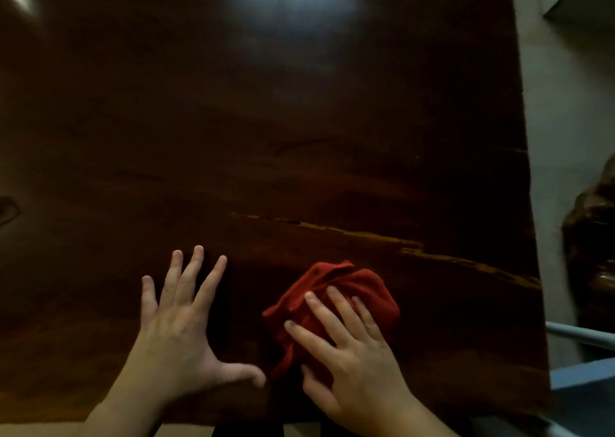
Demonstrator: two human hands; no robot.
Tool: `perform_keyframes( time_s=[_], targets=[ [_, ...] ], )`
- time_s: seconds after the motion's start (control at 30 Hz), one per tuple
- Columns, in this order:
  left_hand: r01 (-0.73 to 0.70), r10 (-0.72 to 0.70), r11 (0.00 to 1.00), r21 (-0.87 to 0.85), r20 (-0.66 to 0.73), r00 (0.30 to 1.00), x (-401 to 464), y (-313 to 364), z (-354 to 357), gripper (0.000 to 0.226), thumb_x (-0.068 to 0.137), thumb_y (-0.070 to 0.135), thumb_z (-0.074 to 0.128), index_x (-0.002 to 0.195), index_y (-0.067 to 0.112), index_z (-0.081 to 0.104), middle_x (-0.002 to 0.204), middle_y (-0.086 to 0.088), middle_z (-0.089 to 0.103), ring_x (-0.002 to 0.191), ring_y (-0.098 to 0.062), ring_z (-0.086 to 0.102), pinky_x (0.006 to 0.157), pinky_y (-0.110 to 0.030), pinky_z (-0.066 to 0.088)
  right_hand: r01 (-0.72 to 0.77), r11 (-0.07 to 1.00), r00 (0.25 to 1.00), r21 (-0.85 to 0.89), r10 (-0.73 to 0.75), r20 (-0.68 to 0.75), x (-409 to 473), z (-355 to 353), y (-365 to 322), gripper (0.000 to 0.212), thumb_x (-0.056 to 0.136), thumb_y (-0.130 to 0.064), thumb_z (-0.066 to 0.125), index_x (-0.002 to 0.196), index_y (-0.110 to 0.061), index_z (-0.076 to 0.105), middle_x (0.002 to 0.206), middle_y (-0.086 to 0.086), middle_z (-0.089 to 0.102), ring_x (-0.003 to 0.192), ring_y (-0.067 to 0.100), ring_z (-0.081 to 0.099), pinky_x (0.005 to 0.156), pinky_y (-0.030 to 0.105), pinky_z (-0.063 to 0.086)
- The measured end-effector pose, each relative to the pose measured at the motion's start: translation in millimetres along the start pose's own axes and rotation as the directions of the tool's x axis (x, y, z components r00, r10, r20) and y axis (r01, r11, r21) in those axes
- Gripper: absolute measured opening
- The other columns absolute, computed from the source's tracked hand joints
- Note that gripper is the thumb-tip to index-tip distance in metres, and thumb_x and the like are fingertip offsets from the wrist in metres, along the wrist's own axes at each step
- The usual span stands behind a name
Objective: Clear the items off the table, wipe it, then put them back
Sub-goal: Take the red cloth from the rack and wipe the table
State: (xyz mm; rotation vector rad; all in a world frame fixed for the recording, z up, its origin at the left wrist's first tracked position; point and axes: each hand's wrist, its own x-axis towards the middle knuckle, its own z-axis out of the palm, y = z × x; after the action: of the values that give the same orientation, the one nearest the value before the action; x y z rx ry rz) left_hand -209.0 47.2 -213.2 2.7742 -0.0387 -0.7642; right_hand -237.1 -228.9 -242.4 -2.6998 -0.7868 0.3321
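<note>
The table is a dark, glossy wooden slab with a pale crack running across its near right portion. A crumpled red cloth lies on the near right area, bunched unevenly.

counter: very dark reddish-brown wood, glossy, with faint wavy grain
streak: thin yellow-ochre line running from centre toward the near right edge
sheen: pale bluish-white reflection at the far middle
cloth: deep red, plain, no pattern
wall: flat pale grey, on the right
carved object: dark glossy brown, far right
</note>
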Motion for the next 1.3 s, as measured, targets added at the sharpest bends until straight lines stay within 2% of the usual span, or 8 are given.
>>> perform_keyframes(
  time_s=[0.13,0.23,0.3,0.4,0.5,0.93,1.13,1.3],
  targets=[
    [0.032,-0.034,0.999,-0.022,-0.09,0.995,35,32,-7,0.14,0.044,0.11,0.029,0.156,0.034,-0.008,0.164,0.0,-0.019,0.148,-0.023,-0.028,0.116,-0.063,-0.009,-0.274,0.961,0.958,0.046,0.277,-0.078,-16,-20,52,0.071,0.08,-0.055,0.063,0.147,-0.048,0.042,0.163,-0.006,0.028,0.153,0.023,0.015,0.123,0.044,0.006],
    [0.02,-0.02,1.0,0.0,-0.138,0.99,60,54,-10,0.132,0.051,0.108,0.024,0.156,0.032,-0.006,0.165,-0.002,-0.016,0.149,-0.024,-0.026,0.116,-0.065,-0.006,-0.528,0.845,0.839,0.083,0.534,-0.103,-7,-44,102,0.064,0.086,-0.06,0.049,0.148,-0.052,0.036,0.165,-0.007,0.023,0.154,0.017,0.001,0.122,0.04,-0.004],
    [0.011,-0.008,1.0,0.018,-0.157,0.988,73,64,-10,0.13,0.053,0.108,0.021,0.156,0.031,-0.004,0.165,-0.003,-0.014,0.15,-0.025,-0.024,0.116,-0.066,-0.006,-0.619,0.78,0.77,0.093,0.626,-0.126,10,-59,134,0.063,0.089,-0.063,0.039,0.15,-0.051,0.032,0.167,-0.006,0.017,0.153,0.015,-0.006,0.122,0.041,-0.007],
    [0.016,-0.007,0.999,0.047,-0.175,0.985,82,69,-8,0.13,0.053,0.108,0.017,0.156,0.031,-0.005,0.165,-0.004,-0.014,0.15,-0.026,-0.025,0.116,-0.067,-0.006,-0.666,0.741,0.724,0.086,0.67,-0.163,49,-74,162,0.065,0.091,-0.065,0.033,0.153,-0.048,0.028,0.168,-0.002,0.014,0.153,0.018,-0.006,0.121,0.045,-0.007],
    [0.017,-0.015,1.0,0.011,-0.183,0.983,81,63,-7,0.128,0.058,0.106,0.024,0.157,0.028,0.007,0.167,-0.008,0.001,0.153,-0.029,-0.012,0.117,-0.067,0.0,-0.658,0.75,0.729,0.067,0.658,-0.189,93,-84,170,0.064,0.091,-0.063,0.034,0.153,-0.045,0.03,0.168,0.001,0.015,0.153,0.022,-0.004,0.121,0.048,-0.005],
    [0.166,-0.181,0.983,-0.081,-0.233,0.956,39,3,-2,0.129,0.058,0.105,0.027,0.159,0.028,0.007,0.168,-0.006,-0.002,0.152,-0.025,-0.018,0.118,-0.061,-0.005,-0.437,0.898,0.887,-0.059,0.419,-0.194,200,-63,90,0.068,0.089,-0.065,0.035,0.152,-0.042,0.033,0.166,0.005,0.021,0.153,0.027,0.0,0.122,0.05,-0.003],
    [0.188,-0.199,0.979,-0.074,-0.192,0.961,15,-4,-2,0.133,0.053,0.107,0.027,0.16,0.029,0.006,0.168,-0.006,-0.002,0.152,-0.027,-0.018,0.117,-0.065,0.001,-0.269,0.961,0.954,-0.068,0.256,-0.156,180,-33,12,0.065,0.089,-0.063,0.042,0.151,-0.041,0.038,0.164,0.006,0.026,0.153,0.031,0.003,0.121,0.055,0.001],
    [0.2,-0.2,0.98,-0.012,-0.13,0.971,2,5,3,0.14,0.043,0.11,0.02,0.158,0.034,-0.009,0.168,-0.004,-0.013,0.15,-0.027,-0.025,0.117,-0.067,0.003,-0.178,0.981,0.981,-0.078,0.17,-0.094,128,-16,-15,0.064,0.092,-0.062,0.043,0.152,-0.043,0.032,0.165,0.006,0.023,0.154,0.031,-0.005,0.12,0.06,-0.001]
  ],
)
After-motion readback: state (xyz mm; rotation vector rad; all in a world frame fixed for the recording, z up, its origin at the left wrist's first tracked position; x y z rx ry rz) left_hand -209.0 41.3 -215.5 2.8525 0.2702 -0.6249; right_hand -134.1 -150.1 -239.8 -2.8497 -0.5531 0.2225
